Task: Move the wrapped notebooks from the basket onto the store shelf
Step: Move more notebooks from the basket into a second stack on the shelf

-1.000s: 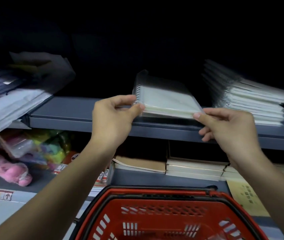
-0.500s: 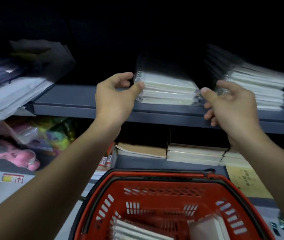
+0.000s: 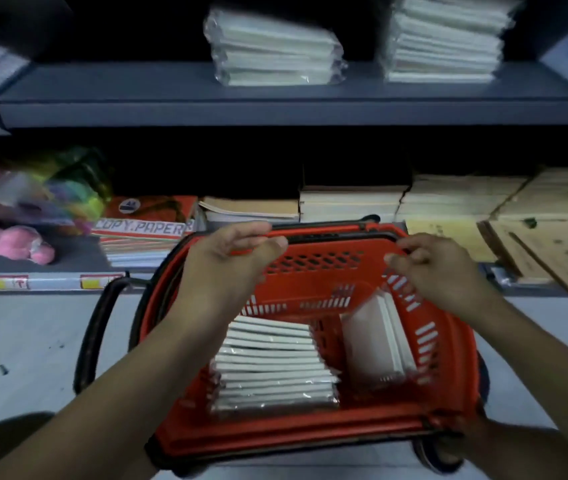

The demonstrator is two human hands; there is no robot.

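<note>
Lying stacked on the floor of the red basket, below both hands, the wrapped notebooks stay untouched while the left hand and right hand hover apart above the rim, fingers loosely curled, holding nothing.

Open at the top: red basket, with bare floor showing between the flat stack of wrapped notebooks and the leaning ones at the right wall. Clear shelf board left of two stacks. Both hands, left and right, hovering empty above the far rim.
</note>
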